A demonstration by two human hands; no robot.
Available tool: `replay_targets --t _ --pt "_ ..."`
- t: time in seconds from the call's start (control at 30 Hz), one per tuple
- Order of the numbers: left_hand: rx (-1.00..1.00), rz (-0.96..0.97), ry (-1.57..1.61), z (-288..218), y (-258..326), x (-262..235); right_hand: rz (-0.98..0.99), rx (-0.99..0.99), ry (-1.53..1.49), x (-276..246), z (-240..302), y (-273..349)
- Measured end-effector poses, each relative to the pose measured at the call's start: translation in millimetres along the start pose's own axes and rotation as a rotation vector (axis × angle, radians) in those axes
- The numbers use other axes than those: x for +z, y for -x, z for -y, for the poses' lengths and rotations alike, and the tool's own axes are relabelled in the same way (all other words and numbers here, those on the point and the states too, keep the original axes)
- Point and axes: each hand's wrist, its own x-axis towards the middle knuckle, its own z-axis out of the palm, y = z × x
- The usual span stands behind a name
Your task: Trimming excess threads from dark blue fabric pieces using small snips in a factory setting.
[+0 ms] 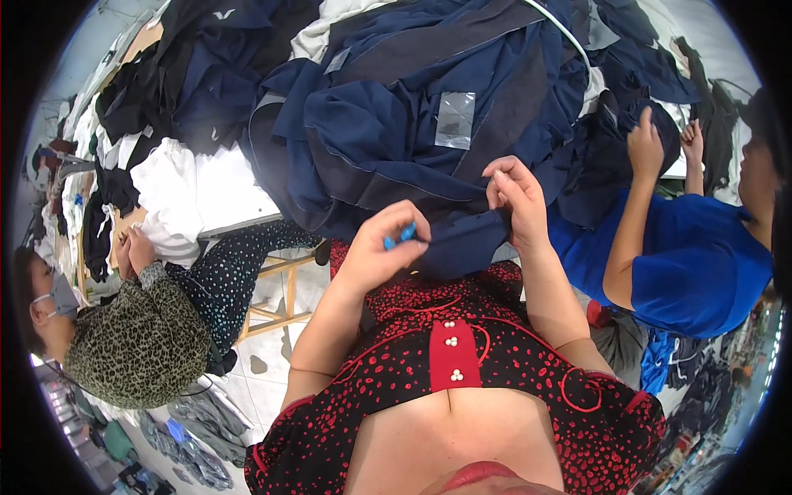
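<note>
Inside the curled fingers of the left hand (378,254), a blue tool (407,232) half-hides; I can't tell whether the right hand (523,201) grips; navy cloth (355,124) heaps beyond both, white tiles (271,363) below-left.

At left, a co-worker in leopard print (136,351) is sitting near white cloth (169,177); at right, another person (701,264) is wearing bright blue; a wooden frame (283,266) is standing left of centre; garments (188,452) are lying lower left.

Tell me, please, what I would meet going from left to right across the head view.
Co-worker's leopard-print top, person's left hand with a small blue object, clear plastic packet, person's right hand, another co-worker's blue shirt.
</note>
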Motion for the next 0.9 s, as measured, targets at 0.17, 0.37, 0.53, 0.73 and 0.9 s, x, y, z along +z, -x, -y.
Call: replay_targets --t 0.17,0.37,0.53,0.73,0.9 --pt "0.150 0.569 -0.103 -25.2 0.5 14.4 0.009 -0.025 -0.237 -22.8 -2.4 -5.1" --pt "-0.141 -0.033 0.279 -0.4 -14.0 28.5 0.570 -0.097 -1.206 -36.8 -5.9 -14.6" --pt "-0.285 0.051 0.302 23.2 -36.5 46.7 0.680 -0.082 -1.280 -26.0 6.7 -12.9" --pt "-0.377 -0.078 0.362 35.2 -29.7 48.8 0.727 -0.127 -1.173 -40.3 3.9 -24.8" --pt "-0.224 -0.249 0.442 16.4 -24.1 30.5 0.049 -0.029 -0.150 -54.1 10.0 -14.1"
